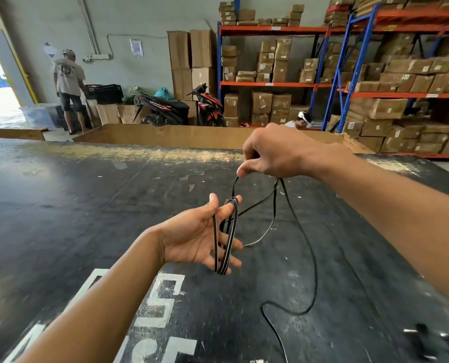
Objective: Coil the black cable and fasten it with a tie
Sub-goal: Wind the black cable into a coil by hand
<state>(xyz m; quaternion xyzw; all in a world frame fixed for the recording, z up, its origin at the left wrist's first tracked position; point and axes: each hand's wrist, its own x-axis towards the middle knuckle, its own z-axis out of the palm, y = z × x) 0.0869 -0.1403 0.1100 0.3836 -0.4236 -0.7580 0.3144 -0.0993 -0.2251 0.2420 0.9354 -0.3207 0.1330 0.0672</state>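
Observation:
My left hand [192,238] is held palm up over the black table [61,205], fingers spread and nearly straight. Several loops of the thin black cable [227,244] hang around its index finger and little finger. Above and to the right, my right hand [273,153] pinches the cable between thumb and fingers, knuckles up. From that hand one strand runs down to the loops. Another long strand drops, curves across the table and trails off the bottom edge. No tie shows in view.
White painted letters [163,305] mark the table near me. Blurred dark objects [438,341] lie at the bottom right. A wooden board edge [165,134] borders the far side. Beyond stand motorbikes, cardboard boxes, blue-orange shelving [349,82], and a person [68,87] at far left.

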